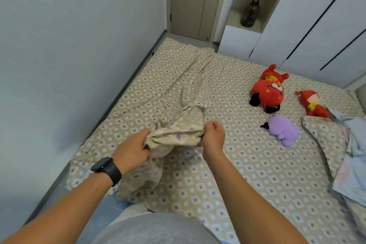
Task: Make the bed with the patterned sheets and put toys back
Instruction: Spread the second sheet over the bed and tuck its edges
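A beige sheet with a diamond pattern (247,160) covers the bed. A second bunched length of the same patterned cloth (178,134) runs from the far corner to me. My left hand (132,150), with a black watch on its wrist, grips the bunched cloth. My right hand (214,136) pinches its other end, so a short span is held taut between both hands above the bed. A large red plush toy (267,90), a smaller red plush doll (313,105) and a purple plush toy (284,129) lie on the sheet at the right.
A wall runs along the bed's left side. White wardrobe doors (316,25) stand beyond the bed at the right, with an open niche holding a dark bottle (250,14). A pale blue floral quilt (354,164) and a patterned pillow (324,140) lie at the right edge.
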{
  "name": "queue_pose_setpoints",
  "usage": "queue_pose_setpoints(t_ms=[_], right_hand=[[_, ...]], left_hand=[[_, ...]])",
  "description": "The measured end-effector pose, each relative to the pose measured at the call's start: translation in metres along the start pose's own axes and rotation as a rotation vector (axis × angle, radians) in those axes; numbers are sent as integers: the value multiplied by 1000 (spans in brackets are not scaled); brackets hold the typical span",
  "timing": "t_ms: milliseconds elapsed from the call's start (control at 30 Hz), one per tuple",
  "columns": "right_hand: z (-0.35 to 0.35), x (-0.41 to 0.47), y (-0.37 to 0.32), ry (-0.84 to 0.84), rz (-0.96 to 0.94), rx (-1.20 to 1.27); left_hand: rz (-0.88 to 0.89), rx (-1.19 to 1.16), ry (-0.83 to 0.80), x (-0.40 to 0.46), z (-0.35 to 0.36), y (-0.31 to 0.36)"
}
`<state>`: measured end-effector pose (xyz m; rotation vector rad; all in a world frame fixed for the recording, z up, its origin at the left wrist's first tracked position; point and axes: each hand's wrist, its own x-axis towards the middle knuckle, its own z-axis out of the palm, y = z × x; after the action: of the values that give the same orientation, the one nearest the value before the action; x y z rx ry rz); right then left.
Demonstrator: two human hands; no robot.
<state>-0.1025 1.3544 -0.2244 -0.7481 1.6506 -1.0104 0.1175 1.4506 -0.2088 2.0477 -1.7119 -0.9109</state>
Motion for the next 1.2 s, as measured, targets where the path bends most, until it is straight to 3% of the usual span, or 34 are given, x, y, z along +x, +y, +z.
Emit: queue_pose_setpoints(t_ms=[67, 167, 267, 367, 433, 500, 600, 733, 833, 900, 1000, 1100, 1200], right_hand=[[2, -28, -37, -113, -243, 31], [12, -63, -61, -422, -473, -12], [25, -71, -49, -524, -484, -94], [26, -54, -34, -350, -279, -93], [22, -34, -21, -187, -11, -47], [18, -15, 0, -142, 335, 21], [24, 1, 38, -218, 683, 60], [45, 8, 53, -406, 810, 269], [68, 7, 36, -354, 731, 322], [73, 13, 30, -205, 654, 276], [60, 20, 24, 56, 403, 96], [41, 5, 6, 217, 70, -190], [25, -20, -2, 319, -116, -41]], left_hand=[[27, -5, -51, 2, -2, 3], [198, -214, 13, 6, 0, 32], [256, -316, 29, 28, 2, 46], [213, -298, -10, 42, -2, 39], [227, -326, -79, 40, -5, 30], [241, -370, -130, 33, -7, 24], [303, -418, -207, 20, -11, 19], [401, -518, -333, 6, -25, 15], [360, -616, -316, 3, -40, 1], [277, -691, -224, 6, -45, -13], [171, -581, -122, 24, -38, -36], [201, -304, -284, 39, -31, -38], [297, -194, -598, 39, -27, -18]])
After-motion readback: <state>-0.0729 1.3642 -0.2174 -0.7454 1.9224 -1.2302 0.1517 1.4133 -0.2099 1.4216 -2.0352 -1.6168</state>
